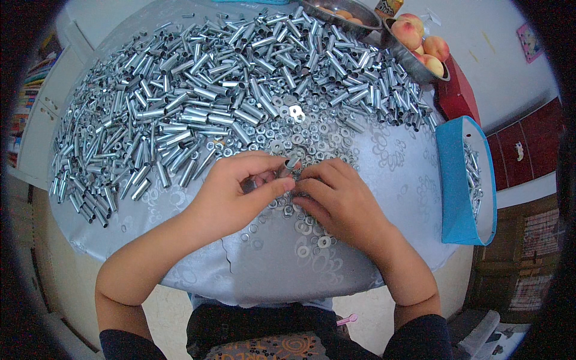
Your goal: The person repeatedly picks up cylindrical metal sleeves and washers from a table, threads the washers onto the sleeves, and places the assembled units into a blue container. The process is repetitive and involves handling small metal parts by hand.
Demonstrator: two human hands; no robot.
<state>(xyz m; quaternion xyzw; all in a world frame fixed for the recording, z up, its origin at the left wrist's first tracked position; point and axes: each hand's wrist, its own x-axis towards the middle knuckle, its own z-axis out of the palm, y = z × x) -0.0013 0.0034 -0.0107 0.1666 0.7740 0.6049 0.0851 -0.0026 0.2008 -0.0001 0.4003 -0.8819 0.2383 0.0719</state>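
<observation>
Just in front of me, over the heap of small parts, my two hands meet. My left hand pinches a short shiny metal tube between thumb and fingers, its upper end tilted up. Close against it, my right hand has bent fingers with the tips gathered by the tube; whatever they hold is hidden. Beneath and around the hands lie loose washers and hex nuts. Beyond them spreads a big pile of metal tubes.
A silvery patterned cloth covers the rounded table. At the right edge stands a blue fabric bin holding metal parts. Peaches fill a metal bowl at the back right, beside another bowl and a red box.
</observation>
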